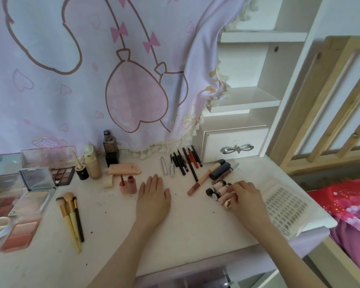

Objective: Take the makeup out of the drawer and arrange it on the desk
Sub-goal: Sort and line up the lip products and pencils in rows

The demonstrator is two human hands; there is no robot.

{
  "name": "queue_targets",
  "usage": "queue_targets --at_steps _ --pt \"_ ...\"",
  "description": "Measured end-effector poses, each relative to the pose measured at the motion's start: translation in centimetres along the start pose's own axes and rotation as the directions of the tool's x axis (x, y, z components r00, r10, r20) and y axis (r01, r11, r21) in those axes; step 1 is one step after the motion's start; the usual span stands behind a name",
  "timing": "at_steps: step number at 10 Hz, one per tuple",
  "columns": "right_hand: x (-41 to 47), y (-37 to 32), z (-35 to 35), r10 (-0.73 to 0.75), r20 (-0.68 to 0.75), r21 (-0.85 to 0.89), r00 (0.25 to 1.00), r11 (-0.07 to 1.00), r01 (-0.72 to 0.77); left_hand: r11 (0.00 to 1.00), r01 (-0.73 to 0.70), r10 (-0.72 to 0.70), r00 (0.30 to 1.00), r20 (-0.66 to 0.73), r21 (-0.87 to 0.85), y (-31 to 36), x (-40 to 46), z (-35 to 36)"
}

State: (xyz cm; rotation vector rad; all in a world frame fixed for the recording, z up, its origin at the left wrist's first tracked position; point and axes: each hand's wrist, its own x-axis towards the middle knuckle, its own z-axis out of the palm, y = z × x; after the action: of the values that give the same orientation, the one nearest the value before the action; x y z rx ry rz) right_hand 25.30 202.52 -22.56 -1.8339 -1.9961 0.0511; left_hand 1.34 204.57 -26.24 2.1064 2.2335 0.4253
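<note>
Left hand [153, 194] lies flat, fingers straight, on the tabletop [185, 221]; right hand [244, 196] curls round small bottles [218, 189] clustered beside the pencils [185, 161], with brushes [71, 215] lying far left.

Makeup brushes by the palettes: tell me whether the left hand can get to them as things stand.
Probably yes. The left hand lies flat and holds nothing, and only bare desk separates it from the makeup brushes.
</note>
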Motion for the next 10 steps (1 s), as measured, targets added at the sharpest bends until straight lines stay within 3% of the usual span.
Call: queue_targets --at_steps 1,3,5,8,10 --pt "-1.1 1.1 0.1 -0.059 0.080 -0.145 0.995 0.987 0.070 1.000 -0.001 0.001 1.000 0.007 0.005 0.0 -0.1 -0.1" --pt "-0.8 2.3 -0.2 -0.169 0.115 -0.179 0.979 0.966 0.187 1.000 -0.002 0.002 1.000 0.001 -0.003 0.0 -0.1 -0.1" --pt "-0.2 2.8 -0.3 -0.189 0.162 -0.262 0.968 0.938 0.227 1.000 -0.005 0.005 1.000 -0.007 -0.012 -0.1 -0.1 0.0" --pt "0.2 2.9 0.2 -0.293 0.122 -0.225 0.948 0.922 0.314 1.000 -0.009 0.009 1.000 -0.007 -0.026 -0.2 0.0 0.2" --pt "0.4 2.9 0.1 -0.375 0.011 -0.192 0.927 0.909 0.370 0.999 -0.012 0.011 1.000 -0.013 -0.032 -0.3 0.1 0.3"
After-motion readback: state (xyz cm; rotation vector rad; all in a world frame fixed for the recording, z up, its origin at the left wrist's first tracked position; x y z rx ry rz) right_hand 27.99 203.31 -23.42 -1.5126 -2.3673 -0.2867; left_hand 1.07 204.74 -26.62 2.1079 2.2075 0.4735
